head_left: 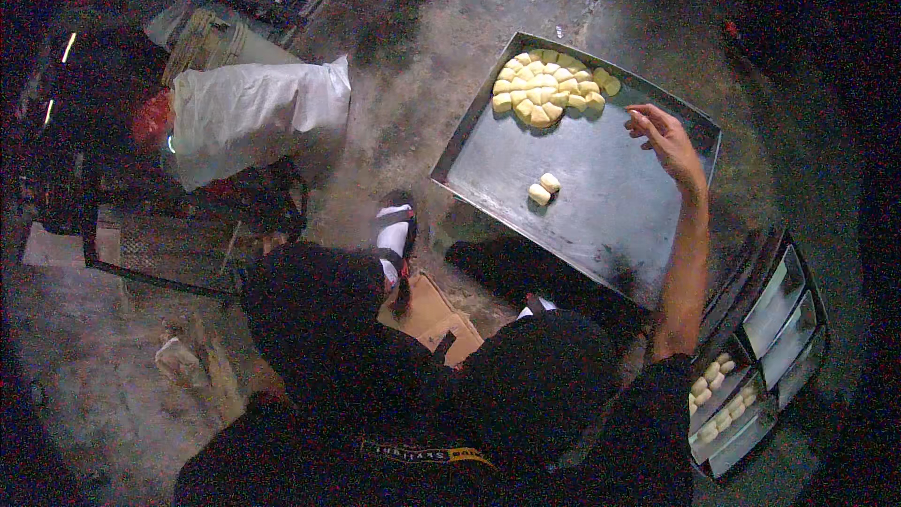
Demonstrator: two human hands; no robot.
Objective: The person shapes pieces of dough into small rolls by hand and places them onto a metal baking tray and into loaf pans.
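Metal forms the tray [582, 235], partly hidden behind the right hand [662, 139].

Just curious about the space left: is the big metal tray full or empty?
Partly filled: in the tray, pale pieces crowd the far corner and two more lie apart from those, with bare metal between.

Dim light settles on a metal tray [582, 216], leaving a dull grey sheen and picking out pale dough [540, 84] at its far side. A sack [263, 113] glows white at left; the shirt [422, 469] sinks into near blackness. Coloured speckle grains the shadows as fisheye distortion bends the pans [783, 347] at right.
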